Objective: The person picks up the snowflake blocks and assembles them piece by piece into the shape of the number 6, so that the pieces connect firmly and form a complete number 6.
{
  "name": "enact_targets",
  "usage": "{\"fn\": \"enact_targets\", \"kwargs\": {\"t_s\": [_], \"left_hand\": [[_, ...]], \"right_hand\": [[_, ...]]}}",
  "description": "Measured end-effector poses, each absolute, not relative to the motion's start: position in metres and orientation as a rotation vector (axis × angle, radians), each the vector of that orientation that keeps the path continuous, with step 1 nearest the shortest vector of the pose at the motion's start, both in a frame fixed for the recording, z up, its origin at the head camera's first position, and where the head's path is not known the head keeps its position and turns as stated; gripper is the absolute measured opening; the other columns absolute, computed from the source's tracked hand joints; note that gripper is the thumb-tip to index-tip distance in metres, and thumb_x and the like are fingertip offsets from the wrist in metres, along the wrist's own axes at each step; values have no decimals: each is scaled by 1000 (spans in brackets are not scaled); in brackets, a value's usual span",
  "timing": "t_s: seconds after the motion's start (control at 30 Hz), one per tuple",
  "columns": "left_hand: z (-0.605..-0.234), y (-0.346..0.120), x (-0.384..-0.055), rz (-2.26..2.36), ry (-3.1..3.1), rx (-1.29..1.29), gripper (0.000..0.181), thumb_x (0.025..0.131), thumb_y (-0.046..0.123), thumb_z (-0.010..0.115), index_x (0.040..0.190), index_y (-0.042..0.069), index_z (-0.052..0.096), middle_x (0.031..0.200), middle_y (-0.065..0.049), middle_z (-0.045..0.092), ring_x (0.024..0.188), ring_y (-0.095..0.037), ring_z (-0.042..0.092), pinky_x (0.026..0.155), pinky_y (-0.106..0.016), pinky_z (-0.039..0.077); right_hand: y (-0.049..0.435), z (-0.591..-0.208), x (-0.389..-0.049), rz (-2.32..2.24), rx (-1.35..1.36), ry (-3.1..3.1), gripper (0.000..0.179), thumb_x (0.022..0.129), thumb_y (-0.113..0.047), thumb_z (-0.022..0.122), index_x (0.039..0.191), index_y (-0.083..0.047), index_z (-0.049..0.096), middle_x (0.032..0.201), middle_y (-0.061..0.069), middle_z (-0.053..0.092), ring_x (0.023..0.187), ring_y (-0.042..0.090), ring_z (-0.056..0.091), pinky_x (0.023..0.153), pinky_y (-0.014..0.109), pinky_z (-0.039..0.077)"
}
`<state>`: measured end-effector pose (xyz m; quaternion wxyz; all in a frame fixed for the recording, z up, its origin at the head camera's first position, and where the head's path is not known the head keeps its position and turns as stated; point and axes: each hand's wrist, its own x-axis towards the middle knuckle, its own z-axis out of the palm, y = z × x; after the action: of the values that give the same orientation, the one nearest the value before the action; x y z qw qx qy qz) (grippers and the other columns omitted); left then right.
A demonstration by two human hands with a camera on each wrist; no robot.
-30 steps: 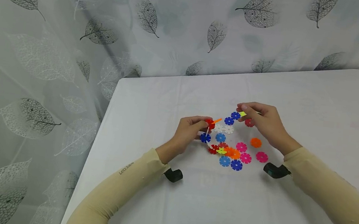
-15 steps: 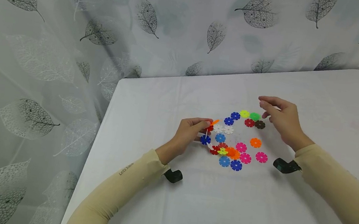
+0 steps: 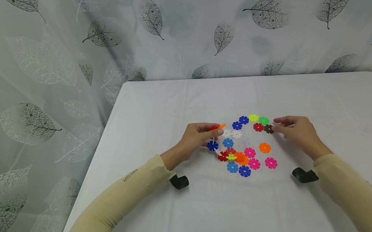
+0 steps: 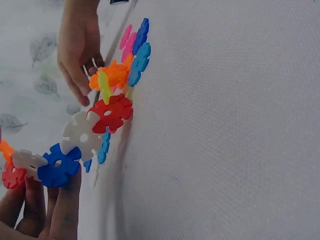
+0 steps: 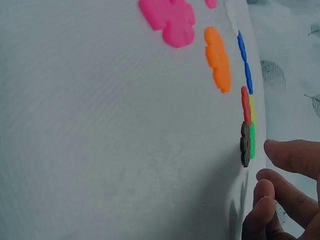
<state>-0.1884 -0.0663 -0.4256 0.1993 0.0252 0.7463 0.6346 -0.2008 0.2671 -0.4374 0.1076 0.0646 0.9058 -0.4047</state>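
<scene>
My left hand (image 3: 191, 138) pinches one end of a chain of interlocking plastic flower discs. In the left wrist view the chain runs through a red disc (image 4: 13, 176), a white one, a blue disc (image 4: 59, 166), a larger white disc (image 4: 82, 134), another red disc (image 4: 111, 113), a yellow one (image 4: 104, 87) and orange ones (image 4: 117, 74). Over at the right, my right hand (image 3: 300, 134) reaches its fingertips right beside a brown disc (image 3: 268, 129). The right wrist view has its thumb and fingers apart, with nothing between them. A green disc (image 3: 263, 120) lies just behind the brown one.
Loose discs lie flat on the white table (image 3: 216, 212): a red one (image 3: 258, 127), an orange one (image 3: 265, 147), several pink ones (image 3: 271, 163), blue, white and yellow ones. A leaf-print curtain (image 3: 183, 26) hangs behind the table and to its left.
My right hand has moved right from above the yellow disc, uncovering the green and brown discs, then come down beside the brown one. My left hand stays put, its thumb shifting slightly on the chain.
</scene>
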Motion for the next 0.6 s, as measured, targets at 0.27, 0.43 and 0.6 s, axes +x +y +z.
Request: {"fn": "enact_targets", "kwargs": {"t_s": [0.27, 0.43, 0.6], "left_hand": [[-425, -69, -188, 1772, 2099, 55, 36, 92, 37, 76, 122, 17, 75, 108, -13, 73, 98, -19, 68, 85, -37, 57], [-426, -72, -187, 1782, 2088, 56, 36, 92, 38, 76, 121, 17, 75, 108, -14, 73, 97, -19, 69, 86, -38, 57], [-427, -75, -187, 1791, 2080, 76, 36, 92, 38, 76, 121, 17, 75, 109, -14, 73, 97, -20, 70, 87, -39, 56]], "right_hand": [[264, -442, -200, -1052, 116, 2744, 58, 90, -44, 75, 131, -6, 64, 113, 20, 60, 105, 38, 52, 69, 33, 48], [264, -441, -198, -1030, 103, 2758, 53, 91, -39, 76, 130, -5, 64, 112, 22, 60, 106, 41, 51, 76, 43, 49], [263, -441, -198, -1031, 96, 2752, 52, 91, -37, 75, 129, -3, 64, 113, 23, 60, 106, 42, 51, 77, 45, 51]]}}
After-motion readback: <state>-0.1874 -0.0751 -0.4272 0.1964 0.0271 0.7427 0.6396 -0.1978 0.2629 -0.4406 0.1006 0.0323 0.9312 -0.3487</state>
